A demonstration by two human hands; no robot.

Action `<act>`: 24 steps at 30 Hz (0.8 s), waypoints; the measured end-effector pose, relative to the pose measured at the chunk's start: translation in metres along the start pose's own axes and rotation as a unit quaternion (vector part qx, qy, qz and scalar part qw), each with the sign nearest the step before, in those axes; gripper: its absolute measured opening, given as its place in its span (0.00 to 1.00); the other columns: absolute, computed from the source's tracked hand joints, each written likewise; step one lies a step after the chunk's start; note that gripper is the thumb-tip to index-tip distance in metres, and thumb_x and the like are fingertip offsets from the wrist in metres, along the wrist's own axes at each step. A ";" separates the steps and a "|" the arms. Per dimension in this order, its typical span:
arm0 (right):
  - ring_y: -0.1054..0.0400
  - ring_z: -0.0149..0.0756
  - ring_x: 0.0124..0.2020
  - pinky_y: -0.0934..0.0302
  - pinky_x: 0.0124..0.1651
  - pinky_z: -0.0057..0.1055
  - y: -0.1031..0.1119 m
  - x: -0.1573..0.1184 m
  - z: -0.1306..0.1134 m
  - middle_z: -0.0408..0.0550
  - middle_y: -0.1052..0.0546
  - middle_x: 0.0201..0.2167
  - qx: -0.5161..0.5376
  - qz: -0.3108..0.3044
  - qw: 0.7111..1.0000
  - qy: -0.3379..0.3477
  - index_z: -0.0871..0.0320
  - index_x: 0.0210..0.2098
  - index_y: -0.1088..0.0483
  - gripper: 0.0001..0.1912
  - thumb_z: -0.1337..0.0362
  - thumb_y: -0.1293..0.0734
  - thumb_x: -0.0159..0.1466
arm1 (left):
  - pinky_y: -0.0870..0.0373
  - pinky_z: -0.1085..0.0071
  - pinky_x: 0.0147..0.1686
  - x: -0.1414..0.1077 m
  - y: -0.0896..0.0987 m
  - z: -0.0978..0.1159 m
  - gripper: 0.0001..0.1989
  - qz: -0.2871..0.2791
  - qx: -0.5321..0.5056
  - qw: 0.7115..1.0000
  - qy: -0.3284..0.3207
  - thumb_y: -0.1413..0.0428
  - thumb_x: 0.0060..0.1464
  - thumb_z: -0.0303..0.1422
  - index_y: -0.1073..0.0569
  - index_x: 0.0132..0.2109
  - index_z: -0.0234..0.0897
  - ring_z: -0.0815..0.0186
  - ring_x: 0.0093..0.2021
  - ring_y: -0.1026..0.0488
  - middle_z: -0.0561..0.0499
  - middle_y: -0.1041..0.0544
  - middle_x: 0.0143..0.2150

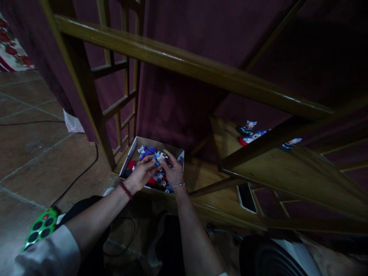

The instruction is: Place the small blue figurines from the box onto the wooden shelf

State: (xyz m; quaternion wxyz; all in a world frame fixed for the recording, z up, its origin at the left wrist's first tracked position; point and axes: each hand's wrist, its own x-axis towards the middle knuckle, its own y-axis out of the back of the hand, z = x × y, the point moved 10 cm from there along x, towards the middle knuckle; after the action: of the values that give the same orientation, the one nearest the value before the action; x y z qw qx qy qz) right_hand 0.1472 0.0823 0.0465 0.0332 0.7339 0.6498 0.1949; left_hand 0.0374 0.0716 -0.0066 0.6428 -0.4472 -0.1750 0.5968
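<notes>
Both my hands are over an open cardboard box [128, 157] filled with small colourful figurines. Between my fingertips is a small blue-and-white figurine [160, 157]. My left hand [143, 173], with a red bead bracelet at the wrist, is closed on its left side. From the right, my right hand [174, 171] has its thumb and fingers around the same figurine. A purple figurine [147, 152] lies in the box just behind my left fingers. Red and dark figurines lie below my hands, partly hidden by them.
The box rests on the low board of a wooden shelf [198, 174]. Several figurines [254, 136] stand on a higher board at right. A phone [246, 197] lies on the lower board. A wooden rail [178, 57] crosses above. A green device [41, 226] and cables are at lower left.
</notes>
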 end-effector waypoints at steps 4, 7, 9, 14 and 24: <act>0.33 0.34 0.39 0.37 0.42 0.30 -0.001 -0.002 0.001 0.45 0.27 0.41 0.016 -0.012 1.000 -0.009 0.54 0.49 0.35 0.23 0.60 0.34 0.53 | 0.32 0.68 0.43 -0.001 0.003 0.000 0.06 0.008 -0.009 1.000 0.013 0.45 0.46 0.20 0.31 0.33 0.32 0.71 0.36 0.29 0.51 0.27 0.33; 0.33 0.34 0.40 0.37 0.43 0.30 -0.005 -0.003 0.004 0.45 0.27 0.42 0.014 -0.026 0.999 -0.016 0.53 0.48 0.35 0.22 0.61 0.34 0.53 | 0.32 0.69 0.42 -0.001 0.007 0.001 0.06 0.020 -0.004 1.000 0.012 0.46 0.46 0.21 0.31 0.34 0.33 0.71 0.35 0.29 0.51 0.26 0.34; 0.33 0.34 0.41 0.38 0.45 0.31 -0.005 -0.004 0.005 0.45 0.28 0.43 0.013 -0.026 0.999 -0.019 0.53 0.47 0.34 0.21 0.61 0.34 0.53 | 0.31 0.69 0.42 -0.002 0.008 0.001 0.06 0.023 -0.004 1.000 0.010 0.46 0.47 0.21 0.31 0.34 0.32 0.71 0.35 0.29 0.50 0.26 0.34; 0.33 0.34 0.39 0.38 0.44 0.31 -0.004 -0.006 0.008 0.44 0.26 0.39 0.010 -0.014 1.000 -0.023 0.55 0.41 0.31 0.16 0.59 0.35 0.54 | 0.31 0.68 0.42 -0.007 0.005 -0.001 0.06 0.029 0.002 1.000 0.009 0.47 0.47 0.19 0.31 0.33 0.32 0.71 0.34 0.29 0.51 0.27 0.32; 0.33 0.35 0.38 0.38 0.42 0.30 0.009 -0.028 -0.005 0.43 0.25 0.35 -0.008 -0.004 1.000 -0.028 0.55 0.38 0.29 0.14 0.56 0.35 0.54 | 0.31 0.68 0.43 -0.035 -0.003 -0.012 0.07 0.017 -0.016 0.999 0.037 0.48 0.47 0.19 0.30 0.33 0.32 0.70 0.34 0.28 0.50 0.25 0.33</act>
State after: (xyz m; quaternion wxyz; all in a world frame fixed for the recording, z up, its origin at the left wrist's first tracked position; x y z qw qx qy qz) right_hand 0.1514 0.0526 0.0466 0.0580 0.7360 0.6501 0.1798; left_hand 0.0409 0.0349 0.0004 0.6315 -0.4819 -0.1535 0.5877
